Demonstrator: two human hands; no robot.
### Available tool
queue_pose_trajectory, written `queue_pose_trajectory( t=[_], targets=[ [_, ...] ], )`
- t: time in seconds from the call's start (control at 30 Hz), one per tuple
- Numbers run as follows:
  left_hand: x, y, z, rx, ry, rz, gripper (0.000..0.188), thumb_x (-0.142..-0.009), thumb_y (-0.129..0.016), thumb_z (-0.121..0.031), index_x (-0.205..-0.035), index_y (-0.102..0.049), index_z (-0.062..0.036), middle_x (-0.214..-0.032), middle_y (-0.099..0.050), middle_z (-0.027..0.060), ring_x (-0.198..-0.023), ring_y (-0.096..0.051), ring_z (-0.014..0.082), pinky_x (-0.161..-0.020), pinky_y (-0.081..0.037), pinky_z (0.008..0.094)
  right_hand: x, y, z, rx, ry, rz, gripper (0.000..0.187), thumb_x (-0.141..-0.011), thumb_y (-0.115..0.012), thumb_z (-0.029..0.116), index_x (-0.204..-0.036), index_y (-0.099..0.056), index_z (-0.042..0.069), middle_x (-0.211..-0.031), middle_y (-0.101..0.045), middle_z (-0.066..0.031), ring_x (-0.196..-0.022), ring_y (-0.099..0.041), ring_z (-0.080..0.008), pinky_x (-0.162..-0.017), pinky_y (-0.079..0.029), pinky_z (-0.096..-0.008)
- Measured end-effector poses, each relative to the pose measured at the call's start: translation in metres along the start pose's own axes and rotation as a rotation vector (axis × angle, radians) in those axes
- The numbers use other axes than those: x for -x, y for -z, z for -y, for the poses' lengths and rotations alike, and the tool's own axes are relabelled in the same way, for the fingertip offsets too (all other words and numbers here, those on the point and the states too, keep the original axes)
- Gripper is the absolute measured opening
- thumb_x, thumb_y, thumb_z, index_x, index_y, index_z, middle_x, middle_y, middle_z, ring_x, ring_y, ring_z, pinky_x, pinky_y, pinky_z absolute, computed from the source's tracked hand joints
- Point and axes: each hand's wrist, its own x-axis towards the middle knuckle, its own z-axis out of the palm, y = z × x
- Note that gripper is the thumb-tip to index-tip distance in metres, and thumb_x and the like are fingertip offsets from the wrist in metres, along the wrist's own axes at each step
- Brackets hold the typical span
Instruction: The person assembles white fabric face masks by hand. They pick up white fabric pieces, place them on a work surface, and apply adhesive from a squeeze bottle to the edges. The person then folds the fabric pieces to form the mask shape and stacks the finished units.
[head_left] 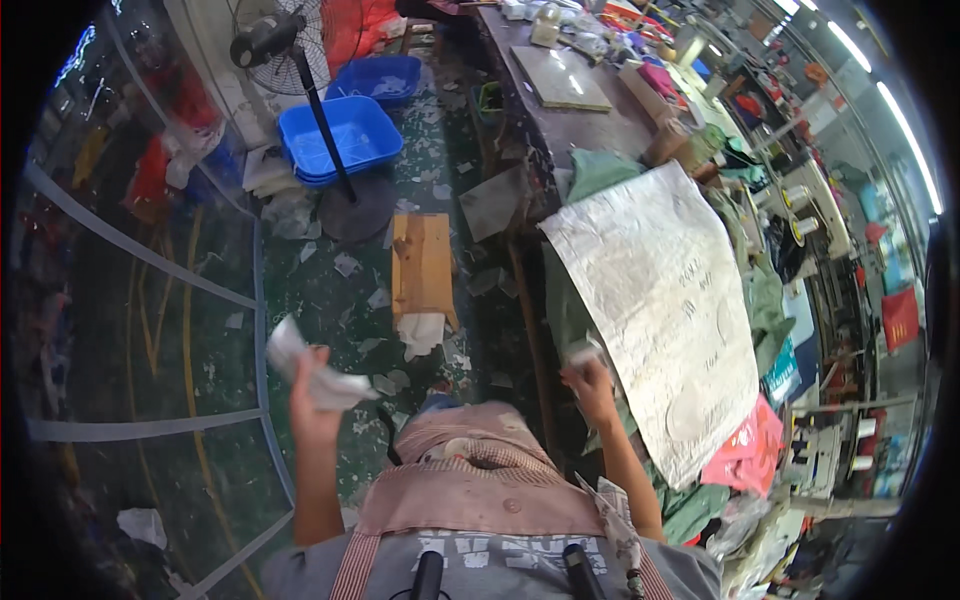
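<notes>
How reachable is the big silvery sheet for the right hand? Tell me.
Probably yes: the right hand is close beside the left edge of the silvery sheet, with nothing visible between them, though the small pale item it seems to hold might hinder a grasp.

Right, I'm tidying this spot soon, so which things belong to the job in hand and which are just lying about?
Seemingly in use:
white piece, in the left hand
small pale item, blurred, in the right hand
large pale sheet, beside it

Probably just about:
blue tubs
cardboard box
floor scraps
</notes>
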Motion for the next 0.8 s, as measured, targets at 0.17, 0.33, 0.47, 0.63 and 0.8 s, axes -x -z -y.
queue_pose_trajectory(
  t=[0.17,0.33,0.47,0.63,0.8],
  targets=[
    [-0.114,-0.207,0.033,-0.161,0.214,0.351,0.039,-0.094,-0.065,-0.025,-0.124,-0.053,-0.0044,-0.106,-0.067,0.0099,-0.095,-0.062,0.0162,-0.082,-0.05,0.0321,-0.041,0.069,-0.011,-0.031,-0.155,-0.468,0.013,-0.09,-0.063,0.005,-0.099,-0.063,-0.003,-0.085,-0.066,-0.0063,-0.071,-0.061,-0.0107,-0.06,-0.049,-0.0252],
    [-0.226,-0.311,0.1,-0.137,0.319,0.38,0.032,-0.092,-0.067,-0.025,-0.119,-0.057,-0.0093,-0.102,-0.066,0.0047,-0.096,-0.062,0.015,-0.079,-0.051,0.0328,-0.147,0.116,0.018,-0.049,-0.165,-0.602,0.026,-0.088,-0.061,0.002,-0.114,-0.062,-0.003,-0.085,-0.063,-0.0042,-0.074,-0.057,-0.0096,-0.063,-0.045,-0.0234],
    [-0.296,-0.333,0.127,-0.032,0.345,0.173,0.026,-0.091,-0.069,-0.025,-0.111,-0.061,-0.0112,-0.1,-0.065,0.0023,-0.097,-0.063,0.0161,-0.083,-0.051,0.0364,-0.301,0.117,0.028,-0.038,-0.029,-0.472,0.028,-0.09,-0.058,0.0,-0.118,-0.059,-0.002,-0.085,-0.062,-0.0046,-0.073,-0.056,-0.0097,-0.066,-0.046,-0.0248],
    [-0.363,-0.359,0.084,-0.118,0.162,-0.048,0.021,-0.09,-0.07,-0.024,-0.105,-0.062,-0.0109,-0.099,-0.067,0.005,-0.082,-0.06,0.0135,-0.077,-0.05,0.0299,-0.469,0.079,0.108,-0.116,-0.044,-0.16,0.029,-0.09,-0.057,0.005,-0.118,-0.056,0.0,-0.077,-0.056,-0.0027,-0.065,-0.05,-0.0085,-0.059,-0.041,-0.0233],
    [-0.46,-0.435,0.07,-0.019,0.094,-0.085,0.02,-0.091,-0.069,-0.022,-0.105,-0.062,-0.0097,-0.102,-0.068,0.0078,-0.065,-0.054,0.0109,-0.063,-0.048,0.0258,-0.61,0.051,0.133,-0.109,-0.059,0.029,0.026,-0.086,-0.074,0.016,-0.098,-0.059,-0.002,-0.075,-0.058,0.0002,-0.066,-0.051,-0.0094,-0.059,-0.043,-0.0276]
  ],
)
